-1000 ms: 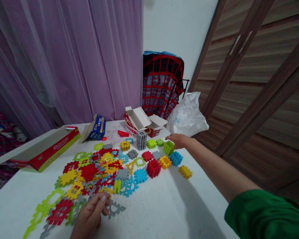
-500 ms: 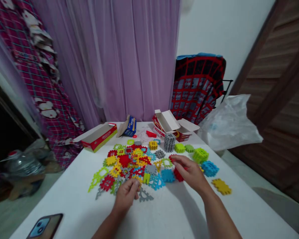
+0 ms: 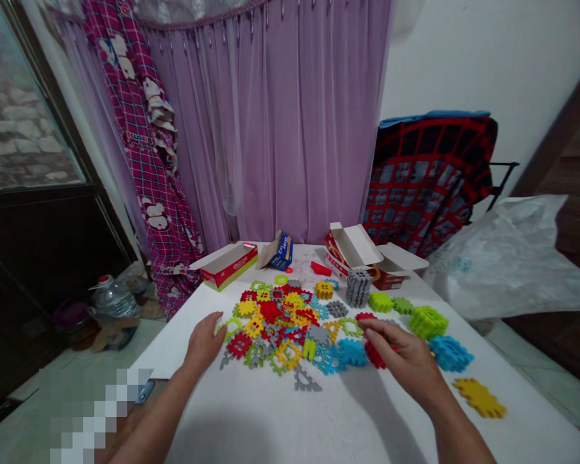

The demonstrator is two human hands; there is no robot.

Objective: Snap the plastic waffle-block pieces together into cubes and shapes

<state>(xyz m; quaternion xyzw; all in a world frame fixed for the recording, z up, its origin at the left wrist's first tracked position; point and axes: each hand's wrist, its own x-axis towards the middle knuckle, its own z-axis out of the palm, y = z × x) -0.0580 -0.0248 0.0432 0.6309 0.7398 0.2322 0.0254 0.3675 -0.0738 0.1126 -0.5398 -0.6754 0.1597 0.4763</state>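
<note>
My left hand (image 3: 205,341) is at the left edge of a pile of toothed plastic building pieces, thumb and fingers apart. Its fingertips come close to a light green frame piece (image 3: 232,327); whether they touch it I cannot tell. My right hand (image 3: 406,354) is over the pile's right side with fingers stretched out, and nothing shows in it. It partly hides a red stack of pieces (image 3: 375,356). A blue stack (image 3: 352,352) is left of that. A grey triangular piece (image 3: 305,380) lies at the pile's near edge.
Behind the pile stand a grey stack (image 3: 358,288), a yellow stack (image 3: 324,290) and open cartons (image 3: 229,265). Green stacks (image 3: 428,321), another blue stack (image 3: 451,353) and a yellow piece (image 3: 480,397) line the right. A plastic bag (image 3: 507,258) hangs over the right edge.
My left hand has moved from the pile's near edge to its left side and opened. My right hand stays by the red stack. The view has turned left and tilted up.
</note>
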